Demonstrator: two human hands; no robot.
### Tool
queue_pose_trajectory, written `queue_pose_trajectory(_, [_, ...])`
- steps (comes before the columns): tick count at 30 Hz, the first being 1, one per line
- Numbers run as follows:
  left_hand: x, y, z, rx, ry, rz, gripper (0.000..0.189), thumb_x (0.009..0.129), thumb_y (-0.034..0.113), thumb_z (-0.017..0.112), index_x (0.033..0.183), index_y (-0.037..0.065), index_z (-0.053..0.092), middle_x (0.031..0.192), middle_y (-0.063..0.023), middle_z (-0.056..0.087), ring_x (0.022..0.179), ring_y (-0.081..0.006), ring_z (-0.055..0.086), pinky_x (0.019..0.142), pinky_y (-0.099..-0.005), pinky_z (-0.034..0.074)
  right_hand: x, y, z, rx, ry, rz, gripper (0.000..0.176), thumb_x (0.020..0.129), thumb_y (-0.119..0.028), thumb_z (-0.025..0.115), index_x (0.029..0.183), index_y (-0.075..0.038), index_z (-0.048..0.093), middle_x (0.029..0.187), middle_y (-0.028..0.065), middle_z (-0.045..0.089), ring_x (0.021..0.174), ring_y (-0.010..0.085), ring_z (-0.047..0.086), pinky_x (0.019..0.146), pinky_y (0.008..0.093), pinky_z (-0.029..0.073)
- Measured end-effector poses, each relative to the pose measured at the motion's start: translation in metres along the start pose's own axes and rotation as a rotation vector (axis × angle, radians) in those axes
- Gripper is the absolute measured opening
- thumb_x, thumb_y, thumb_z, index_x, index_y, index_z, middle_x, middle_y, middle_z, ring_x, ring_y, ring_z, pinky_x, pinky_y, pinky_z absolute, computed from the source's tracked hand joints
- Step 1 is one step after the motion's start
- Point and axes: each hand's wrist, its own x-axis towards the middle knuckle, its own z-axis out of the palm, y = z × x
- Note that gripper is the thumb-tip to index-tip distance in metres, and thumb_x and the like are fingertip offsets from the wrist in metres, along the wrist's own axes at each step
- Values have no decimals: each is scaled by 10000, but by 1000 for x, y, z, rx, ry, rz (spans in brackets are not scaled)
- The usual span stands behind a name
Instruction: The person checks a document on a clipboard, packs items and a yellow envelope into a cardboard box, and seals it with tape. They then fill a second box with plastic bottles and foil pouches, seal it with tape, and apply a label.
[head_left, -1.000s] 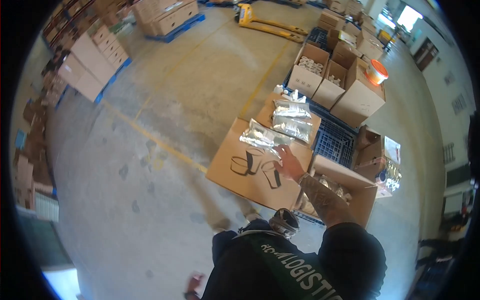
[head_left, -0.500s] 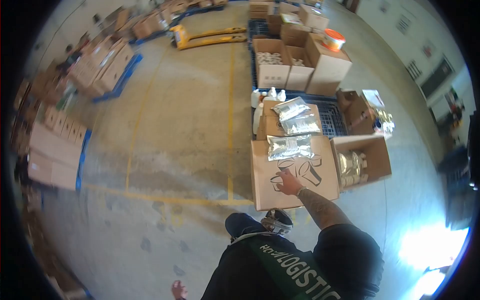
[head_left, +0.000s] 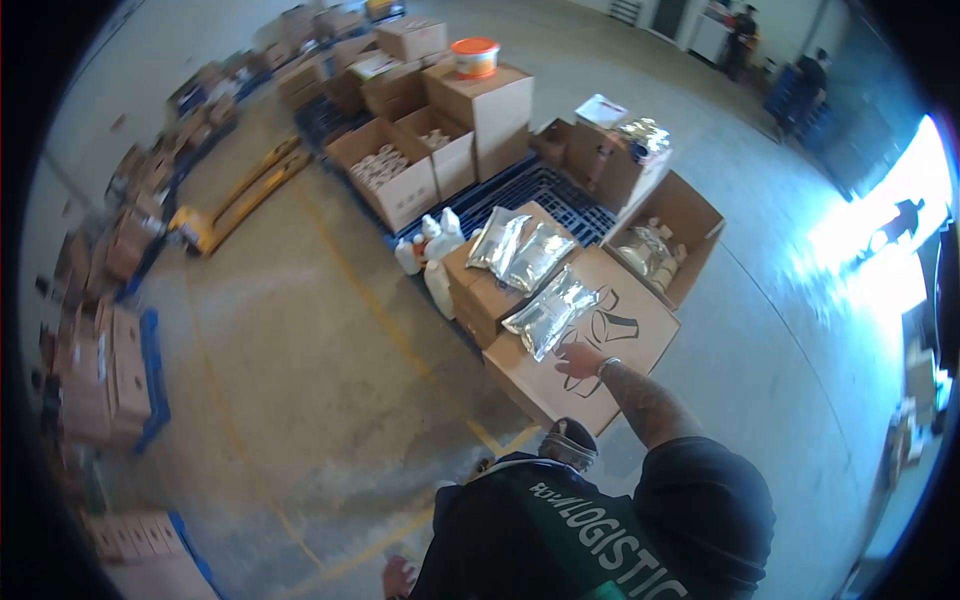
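Note:
My right hand (head_left: 579, 360) rests flat on the lid of a closed cardboard box (head_left: 640, 320) printed with cup drawings. Its fingers are spread and hold nothing. A silver foil pouch (head_left: 551, 311) lies on the same lid just beyond my fingertips. Two more foil pouches (head_left: 520, 249) lie on a smaller closed box (head_left: 478, 288) behind it. My left hand (head_left: 397, 577) hangs low at the bottom edge, partly cut off, with nothing visible in it.
An open box (head_left: 700, 225) with more foil pouches stands right of the printed box. White bottles (head_left: 431, 252) sit on the blue pallet (head_left: 520, 190). Behind are open cartons and an orange-lidded bucket (head_left: 474, 56). A yellow pallet jack (head_left: 235, 195) stands left; people stand far back right.
My head has turned, so the whole scene swings round in view. My right hand stays on the printed box lid, next to the foil pouch.

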Motion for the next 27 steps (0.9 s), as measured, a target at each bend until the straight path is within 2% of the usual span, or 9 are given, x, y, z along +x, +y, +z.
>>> queue_pose_trajectory(1, [31, -7, -9, 335, -35, 257, 308, 882, 296, 695, 1146, 139, 716, 1180, -128, 686, 1159, -398, 628, 947, -482, 534, -1, -7, -8, 59, 30, 90, 493, 881, -397, 677, 1183, -8, 682, 1129, 199, 715, 1082, 374, 679, 942, 467, 535])
queue_pose_trajectory(3, [89, -35, -58, 375, -139, 226, 318, 868, 292, 714, 1141, 130, 710, 1187, -134, 682, 1165, -388, 626, 959, -476, 530, -13, -19, -8, 141, 149, 251, 480, 883, -388, 673, 1173, -6, 684, 1096, 198, 732, 1022, 374, 707, 883, 476, 562])
queue_pose_trajectory(7, [204, -50, -149, 455, -347, 144, 342, 839, 284, 751, 1130, 114, 698, 1202, -145, 673, 1175, -368, 621, 982, -464, 523, -54, -50, 8, 186, 178, 633, 534, 876, -400, 678, 1274, -45, 660, 1162, 236, 717, 1127, 381, 677, 1006, 461, 522])
queue_pose_trajectory(11, [343, -4, -326, 816, -317, 460, 309, 891, 296, 715, 1118, 90, 675, 1048, -121, 691, 957, -321, 674, 832, -453, 550, -93, -78, 86, 201, 204, 856, 595, 862, -410, 699, 1344, -71, 621, 1265, 259, 659, 1226, 420, 615, 1044, 476, 506])
queue_pose_trajectory(13, [424, 42, -378, -55, -39, -323, 333, 945, 302, 675, 1200, 89, 646, 1051, -70, 680, 851, -246, 645, 730, -411, 544, -102, -109, 111, 247, 234, 962, 670, 850, -416, 711, 1400, -62, 564, 1362, 282, 586, 1281, 448, 567, 1075, 488, 488])
queue_pose_trajectory(17, [591, 135, -468, -236, 66, -176, 377, 1023, 303, 587, 1346, 108, 597, 1188, -48, 670, 879, -181, 625, 679, -350, 525, -94, -175, 133, 382, 281, 1118, 844, 836, -431, 731, 1501, -19, 413, 1500, 330, 428, 1350, 478, 496, 1130, 491, 445])
queue_pose_trajectory(20, [691, 218, -473, -253, 138, -91, 408, 1046, 299, 564, 1402, 98, 562, 1244, -57, 666, 908, -176, 637, 660, -335, 513, -59, -179, 125, 442, 235, 1268, 944, 838, -434, 743, 1552, 8, 311, 1548, 352, 356, 1410, 487, 428, 1169, 478, 406])
queue_pose_trajectory(25, [783, 371, -403, -102, -208, 80, 463, 1039, 299, 598, 1466, 139, 518, 1367, -19, 619, 934, -130, 612, 683, -267, 472, -11, -189, 94, 602, 212, 1328, 1037, 843, -457, 762, 1587, 29, 227, 1602, 352, 280, 1504, 477, 287, 1215, 480, 337])
queue_pose_trajectory(27, [842, 385, -358, -72, -337, 165, 451, 1028, 304, 647, 1409, 78, 562, 1145, 1, 679, 752, -55, 533, 563, -223, 422, 16, -197, 76, 621, 211, 1293, 1085, 839, -487, 770, 1604, 23, 194, 1616, 352, 254, 1530, 469, 233, 1230, 482, 308])
